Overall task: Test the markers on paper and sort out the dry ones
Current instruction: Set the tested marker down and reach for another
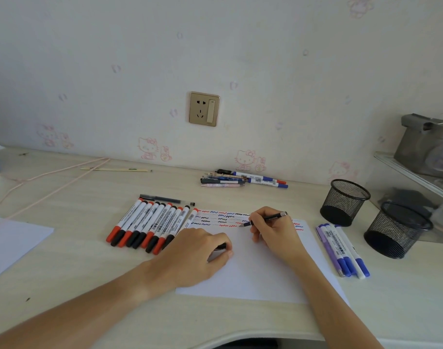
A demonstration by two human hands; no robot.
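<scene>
R hand (273, 231) had its grip clamped on a dark pen (264, 219), tip down-left on the paper (265, 273), right at the end of the lowest squiggle row (221, 219). Pen's long axis ran tip-left to cap-end-right, tilted up toward the R. L hand (200, 253) lay knuckles-up on the paper's L edge, fingers curled round a small dark thing, prob. the pen's cap (220, 247); can't tell for sure.

Judgement: next move turns on where the pen goes after this stroke. Red/black marker row (150, 224) lay to the L, just beside the L hand, barrels running diagonal, caps toward the person. Blue/purple group (342, 250) lay to the R of the paper, nearer the R hand, caps also toward the person. Mixed pile (243, 179) sat by the wall, well apart from both hands.

Counts, approx.: abt 10 markers in the L row plus 1 dark pen (165, 198) lying crosswise behind them; 4 to the R; the wall pile too bunched to count. 2 black mesh pen cups (345, 202) at far R on the counter (77, 260). 2nd sheet (11, 243) at far L.
</scene>
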